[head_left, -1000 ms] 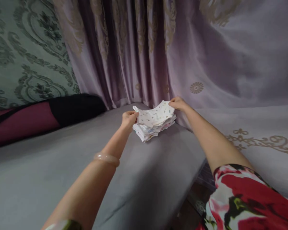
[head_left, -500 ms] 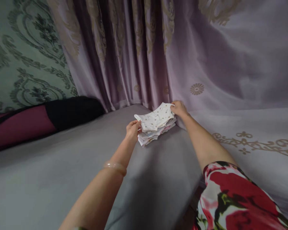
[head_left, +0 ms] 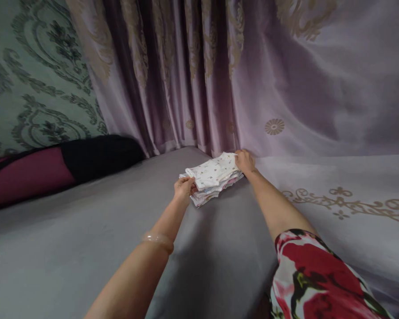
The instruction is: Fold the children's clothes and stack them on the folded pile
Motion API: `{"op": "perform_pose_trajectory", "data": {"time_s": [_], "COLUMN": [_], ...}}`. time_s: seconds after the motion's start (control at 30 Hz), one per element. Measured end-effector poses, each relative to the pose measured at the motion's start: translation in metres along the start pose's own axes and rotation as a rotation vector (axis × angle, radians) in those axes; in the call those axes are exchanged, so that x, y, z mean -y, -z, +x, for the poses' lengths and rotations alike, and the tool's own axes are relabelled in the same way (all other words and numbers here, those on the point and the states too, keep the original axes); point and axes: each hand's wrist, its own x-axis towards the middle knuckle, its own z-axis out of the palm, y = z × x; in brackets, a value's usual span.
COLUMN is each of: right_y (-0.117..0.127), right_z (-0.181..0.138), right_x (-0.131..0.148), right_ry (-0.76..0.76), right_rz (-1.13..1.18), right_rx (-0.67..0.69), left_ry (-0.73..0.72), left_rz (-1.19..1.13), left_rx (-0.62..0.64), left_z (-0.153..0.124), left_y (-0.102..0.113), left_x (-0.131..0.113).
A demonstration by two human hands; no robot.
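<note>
A white folded garment (head_left: 213,170) with small printed figures lies on top of a stack of folded clothes (head_left: 208,195) at the far corner of the grey bed surface. My left hand (head_left: 184,186) pinches the garment's near left corner between thumb and fingers. At its far right end, my right hand (head_left: 245,161) is closed on the edge, its fingertips partly hidden behind the cloth. The lower pieces in the stack show white, bluish and pinkish edges.
Grey sheeting (head_left: 86,239) covers the bed. A black and maroon bundle (head_left: 93,157) lies along the left wall. Purple curtains (head_left: 213,97) with gold patterns hang right behind the stack and along the right side.
Both hands have lowered the printed garment a little, and it now rests flatter on the stack. My right hand has moved slightly down with its edge.
</note>
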Motion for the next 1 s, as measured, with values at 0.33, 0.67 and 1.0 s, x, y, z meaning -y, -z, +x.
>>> {"op": "perform_pose_trajectory", "data": {"time_s": [0.33, 0.67, 1.0], "right_y": [-0.007, -0.009, -0.017], "right_z": [-0.002, -0.007, -0.002], "right_x": [-0.004, 0.034, 0.045], "right_ry": [-0.051, 0.102, 0.015], "right_rz": [-0.016, 0.036, 0.082], "right_rx": [0.108, 0.182, 0.454], "left_ry": [-0.070, -0.052, -0.030], "left_rz": [-0.047, -0.036, 0.025], "left_rx": [-0.015, -0.108, -0.095], "left_z": [-0.004, 0.002, -0.001], "left_y": [0.003, 0.005, 0.004], "left_x": [0.009, 0.020, 0.014]}}
